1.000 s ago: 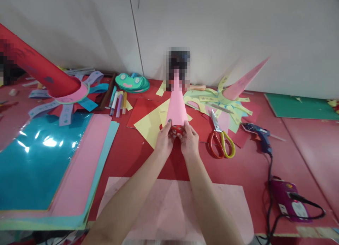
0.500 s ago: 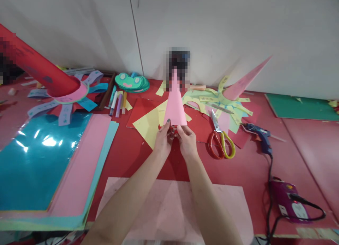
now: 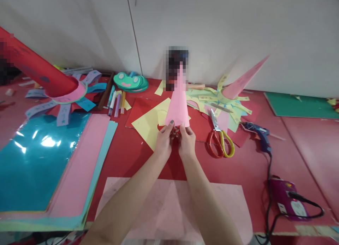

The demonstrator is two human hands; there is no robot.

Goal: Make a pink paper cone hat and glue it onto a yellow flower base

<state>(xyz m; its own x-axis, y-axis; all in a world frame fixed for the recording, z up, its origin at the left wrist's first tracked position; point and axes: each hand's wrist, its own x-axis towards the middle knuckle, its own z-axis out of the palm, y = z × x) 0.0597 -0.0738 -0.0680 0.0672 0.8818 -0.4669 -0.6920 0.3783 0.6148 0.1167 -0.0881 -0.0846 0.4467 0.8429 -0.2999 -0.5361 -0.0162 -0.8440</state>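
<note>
A pink paper cone point(image 3: 178, 105) stands between my hands with its tip pointing up and away. My left hand point(image 3: 164, 139) grips the lower left rim, thumb on the outside. On the lower right rim, my right hand point(image 3: 186, 139) is closed the same way. The fingers of both hands curl underneath the cone and are partly hidden. Beneath and behind it lie yellow paper point(image 3: 145, 123) and red paper point(image 3: 141, 107). Scissors point(image 3: 219, 137) with one red and one yellow handle rest right of my right hand.
A glue gun point(image 3: 259, 133) is corded near a purple power box point(image 3: 288, 199). Another pink cone point(image 3: 243, 79) with yellow strips stands back right. Left are a red tube point(image 3: 50, 73), markers point(image 3: 116, 102), green frog cutouts point(image 3: 129, 82) and stacked coloured sheets point(image 3: 39, 160). Pink paper point(image 3: 169, 216) lies in front.
The cone's tip has swung slightly to the right, and its base has turned a little in my fingers. Both hands keep their hold. The whole view has shifted slightly.
</note>
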